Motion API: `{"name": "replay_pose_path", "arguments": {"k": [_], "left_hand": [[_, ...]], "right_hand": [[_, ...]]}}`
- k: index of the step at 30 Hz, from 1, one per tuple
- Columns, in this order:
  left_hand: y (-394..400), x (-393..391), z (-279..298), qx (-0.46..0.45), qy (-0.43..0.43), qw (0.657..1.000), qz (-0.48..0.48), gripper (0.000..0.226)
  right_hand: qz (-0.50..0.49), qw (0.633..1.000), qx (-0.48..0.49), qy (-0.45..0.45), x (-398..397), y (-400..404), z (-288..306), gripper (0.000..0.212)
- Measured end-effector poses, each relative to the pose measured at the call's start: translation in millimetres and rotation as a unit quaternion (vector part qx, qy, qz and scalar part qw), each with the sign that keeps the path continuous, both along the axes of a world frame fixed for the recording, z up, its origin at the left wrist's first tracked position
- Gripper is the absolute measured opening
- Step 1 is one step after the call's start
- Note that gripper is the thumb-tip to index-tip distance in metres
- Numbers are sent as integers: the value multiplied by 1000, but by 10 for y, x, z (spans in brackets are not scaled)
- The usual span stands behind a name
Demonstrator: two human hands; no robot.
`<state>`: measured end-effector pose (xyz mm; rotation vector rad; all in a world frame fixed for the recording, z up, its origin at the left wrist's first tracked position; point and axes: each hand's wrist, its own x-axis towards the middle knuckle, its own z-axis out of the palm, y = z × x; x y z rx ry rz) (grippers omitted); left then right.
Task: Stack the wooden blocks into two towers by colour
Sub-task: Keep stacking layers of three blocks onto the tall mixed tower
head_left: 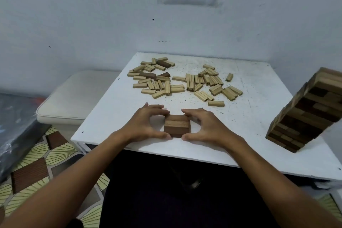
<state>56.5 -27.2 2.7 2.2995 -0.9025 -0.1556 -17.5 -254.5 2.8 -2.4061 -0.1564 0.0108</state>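
Note:
A low layer of three brown blocks [177,125] lies side by side near the front edge of the white table [259,109]. My left hand [148,124] cups its left side, fingertips on the far corner and thumb at the near corner. My right hand [205,126] mirrors this on the right side. Both hands frame the layer between fingers and thumbs. Behind them lie several loose pale blocks [185,83] with a few dark blocks [148,75] mixed in at the left. A tall tower of mixed dark and pale blocks [305,113] stands at the right.
A cream cushion [74,98] sits left of the table, with a dark plastic-wrapped object [16,127] further left. Patterned floor [37,163] shows below. The wall is close behind the table. The tall tower stands near the table's right front edge.

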Motion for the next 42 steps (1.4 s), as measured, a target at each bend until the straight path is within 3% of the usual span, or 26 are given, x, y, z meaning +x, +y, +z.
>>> {"name": "replay_pose_path", "arguments": {"k": [10, 14, 18, 30, 42], "left_hand": [[-566, 338, 1235, -107, -62, 988, -89, 69], [-993, 330, 1687, -131, -118, 972, -155, 75], [-1525, 258, 1873, -150, -115, 960, -206, 80], [-2764, -179, 1825, -129, -60, 941, -307, 76], [-2571, -142, 1781, -135, -45, 946, -291, 79]], "right_hand": [[-82, 981, -17, -176, -135, -363, 1242, 76], [-118, 971, -48, -202, -302, -689, 1714, 76], [-163, 962, -64, -208, -591, -1069, 1967, 71], [-266, 946, -77, -170, -1352, -1936, 1929, 63], [-260, 945, -71, -184, -1274, -1768, 1858, 66]]}}
